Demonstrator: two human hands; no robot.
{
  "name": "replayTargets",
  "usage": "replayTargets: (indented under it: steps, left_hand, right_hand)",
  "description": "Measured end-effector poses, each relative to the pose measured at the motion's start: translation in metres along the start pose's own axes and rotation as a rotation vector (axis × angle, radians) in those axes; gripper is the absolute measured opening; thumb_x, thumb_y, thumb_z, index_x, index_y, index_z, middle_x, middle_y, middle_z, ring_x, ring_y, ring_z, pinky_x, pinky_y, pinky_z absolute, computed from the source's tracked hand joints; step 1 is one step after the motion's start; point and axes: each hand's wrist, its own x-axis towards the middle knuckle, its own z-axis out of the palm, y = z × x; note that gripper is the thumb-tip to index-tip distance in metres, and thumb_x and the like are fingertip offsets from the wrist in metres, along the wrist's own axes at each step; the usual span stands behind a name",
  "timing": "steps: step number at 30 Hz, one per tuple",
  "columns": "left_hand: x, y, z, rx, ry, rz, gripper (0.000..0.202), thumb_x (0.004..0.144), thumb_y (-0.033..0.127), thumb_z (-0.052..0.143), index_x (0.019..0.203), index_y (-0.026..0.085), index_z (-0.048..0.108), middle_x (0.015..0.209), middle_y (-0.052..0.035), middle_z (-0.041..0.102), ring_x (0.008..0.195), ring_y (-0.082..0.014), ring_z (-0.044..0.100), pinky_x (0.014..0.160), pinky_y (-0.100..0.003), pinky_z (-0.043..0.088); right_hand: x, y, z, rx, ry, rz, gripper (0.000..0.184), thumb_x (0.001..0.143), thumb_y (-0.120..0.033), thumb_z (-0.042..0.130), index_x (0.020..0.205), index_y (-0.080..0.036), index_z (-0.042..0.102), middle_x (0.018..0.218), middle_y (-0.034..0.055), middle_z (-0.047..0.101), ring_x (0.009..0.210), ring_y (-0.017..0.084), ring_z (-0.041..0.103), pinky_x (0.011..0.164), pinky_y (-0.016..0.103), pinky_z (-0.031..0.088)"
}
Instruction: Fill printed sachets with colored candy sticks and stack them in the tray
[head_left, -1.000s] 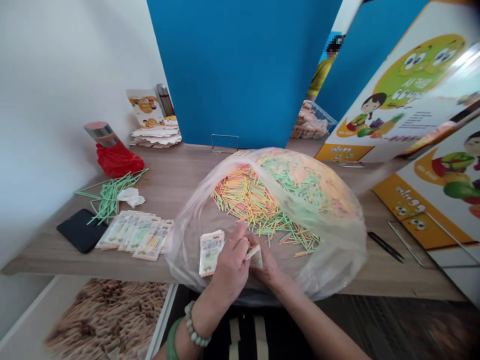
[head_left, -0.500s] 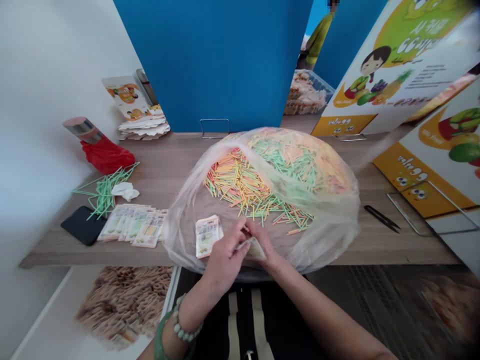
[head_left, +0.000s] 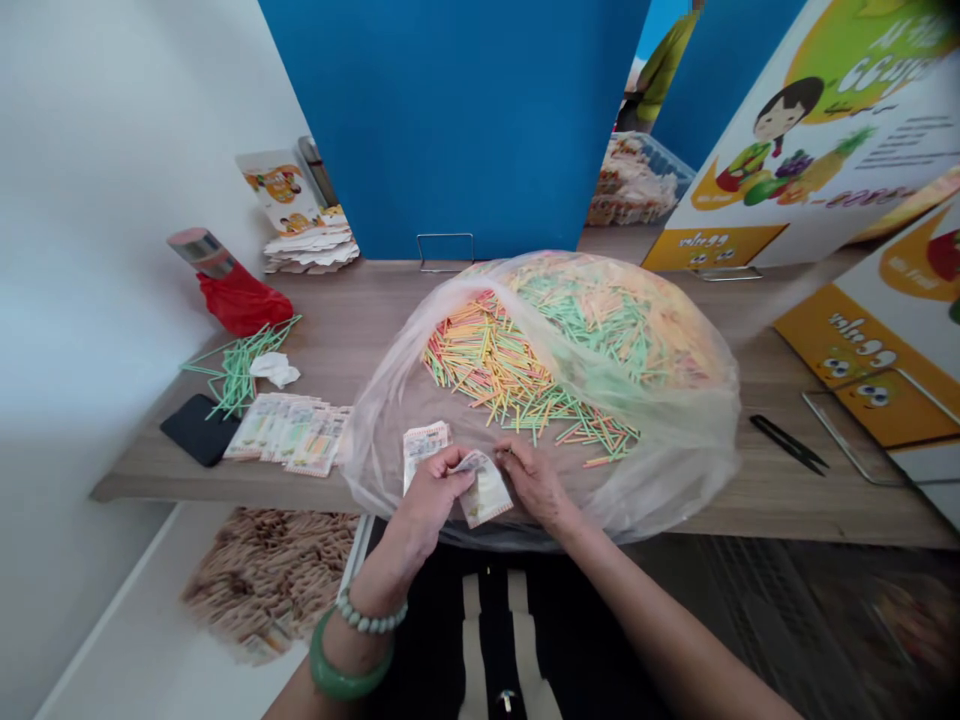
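My left hand (head_left: 433,492) pinches a small printed packet (head_left: 484,495) by its upper left corner, and the packet hangs tilted over the table's front edge. Just right of the packet is my right hand (head_left: 534,478), its fingers curled and thumb and forefinger close together; anything between them is too small to make out. Behind my left hand lies a little stack of similar packets (head_left: 425,443), partly covered by that hand. Beyond both hands, a large clear plastic bag (head_left: 705,430) lies spread open, full of thin sticks (head_left: 499,350) in green, yellow, orange and red.
Left on the table (head_left: 360,330) are a row of packets (head_left: 289,432), a black phone-like slab (head_left: 193,428), green sticks (head_left: 238,365), crumpled tissue (head_left: 274,369) and a red-wrapped cylinder (head_left: 244,298). Black tweezers (head_left: 787,444) lie right. Below left, a white bin holds many packets (head_left: 262,580).
My hands, cupped together around the packet earlier, have come apart. The packet now shows more fully in my left hand, with my right hand drawn off to its right. The view has shifted slightly.
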Motion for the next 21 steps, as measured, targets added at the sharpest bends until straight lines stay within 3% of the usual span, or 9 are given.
replayTargets:
  steps: [4,7,11,15,17,21]
  left_hand:
    - [0.009,0.004,-0.001,0.194,0.089,0.054,0.028,0.06,0.018,0.067,0.087,0.018,0.069,0.072,0.0013,0.067,0.066,-0.0155,0.06,0.063,-0.024,0.046]
    - [0.015,0.008,0.002,0.132,0.115,0.033,0.026,0.055,0.018,0.074,0.081,0.017,0.068,0.07,0.0004,0.068,0.065,-0.0174,0.062,0.064,-0.027,0.049]
    - [0.017,0.005,0.003,-0.102,0.003,-0.066,0.031,0.059,0.033,0.081,0.081,0.014,0.07,0.067,-0.0021,0.068,0.063,-0.0188,0.062,0.065,-0.031,0.051]
    - [0.016,-0.008,-0.003,0.056,-0.014,-0.013,0.034,0.071,0.047,0.074,0.074,0.014,0.069,0.063,-0.0009,0.064,0.057,-0.0141,0.053,0.056,-0.025,0.042]
    - [0.015,-0.013,-0.006,0.122,0.018,0.018,0.034,0.073,0.047,0.072,0.071,0.014,0.067,0.06,0.0011,0.06,0.054,-0.0119,0.047,0.053,-0.023,0.037]
    - [0.012,-0.011,-0.004,0.069,0.09,0.046,0.033,0.068,0.045,0.077,0.071,0.015,0.062,0.06,0.004,0.053,0.055,-0.0107,0.042,0.053,-0.022,0.034]
  right_hand:
    - [0.005,-0.02,-0.009,0.094,0.116,0.042,0.02,0.089,-0.033,0.047,0.099,-0.022,0.061,0.075,0.0001,0.064,0.076,0.018,0.059,0.074,0.031,0.045]
    - [0.011,-0.037,-0.014,0.057,-0.033,0.086,0.029,0.083,-0.026,0.049,0.109,-0.022,0.061,0.066,-0.0034,0.059,0.066,0.016,0.055,0.067,0.029,0.043]
    - [0.01,-0.046,-0.011,0.057,-0.217,0.127,0.019,0.078,-0.02,0.047,0.089,-0.021,0.063,0.061,-0.0044,0.055,0.06,0.013,0.052,0.061,0.027,0.04]
    - [0.003,-0.045,-0.008,0.172,-0.212,0.163,0.011,0.081,-0.024,0.049,0.078,-0.021,0.059,0.059,-0.0048,0.054,0.06,0.013,0.051,0.062,0.026,0.042]
    - [0.002,-0.044,-0.008,0.262,-0.176,0.184,0.01,0.082,-0.027,0.051,0.082,-0.021,0.059,0.061,-0.0045,0.057,0.059,0.013,0.053,0.061,0.026,0.043]
    - [0.003,-0.048,-0.011,0.397,0.058,0.205,0.013,0.087,-0.033,0.056,0.092,-0.021,0.06,0.068,-0.0023,0.063,0.063,0.014,0.058,0.058,0.025,0.041]
